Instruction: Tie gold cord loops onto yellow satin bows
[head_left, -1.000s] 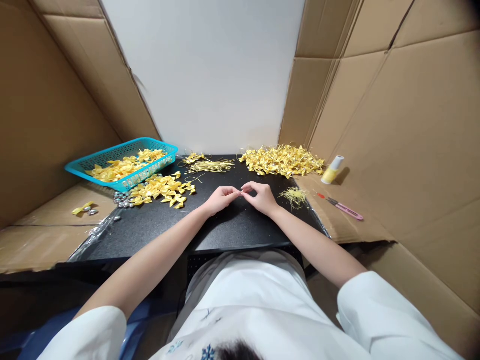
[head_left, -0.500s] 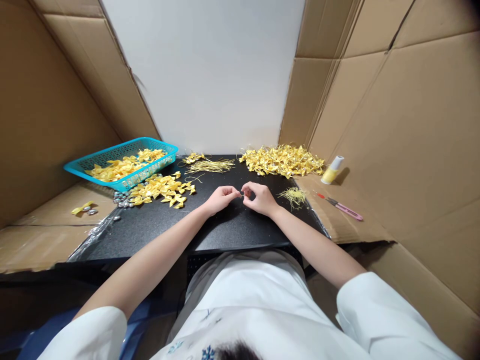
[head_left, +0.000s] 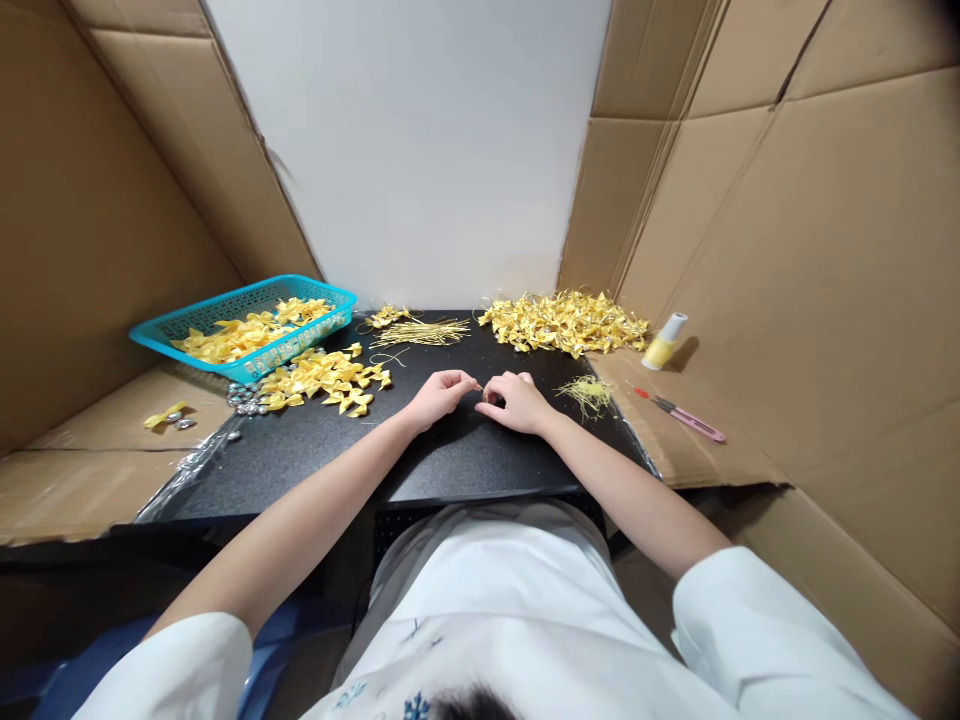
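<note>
My left hand (head_left: pixel 444 398) is closed in a pinch over the middle of the black table (head_left: pixel 315 470); what sits between thumb and forefinger is too small to name. Close beside it, my right hand (head_left: pixel 517 402) has its fingers curled, with the thumb held low and a little apart. Something small shows at its fingertips, but I cannot make out what. Beyond the hands lies a bundle of thin yellow cords (head_left: pixel 424 332). To their left is a pile of yellow ribbon bows (head_left: pixel 322 378).
A turquoise basket (head_left: pixel 240 296) of bows stands back left, near silvery beads (head_left: pixel 246 398). Tied bows (head_left: pixel 566 322) are heaped back right. Cord scraps (head_left: pixel 589 396), a thread spool (head_left: pixel 664 342) and pink-handled thread snips (head_left: pixel 690 418) lie right. Cardboard walls (head_left: pixel 840 220) flank the table.
My right hand has turned palm-down, its fingers reaching further over and its thumb lower. The left hand has stayed nearly in place, still pinching.
</note>
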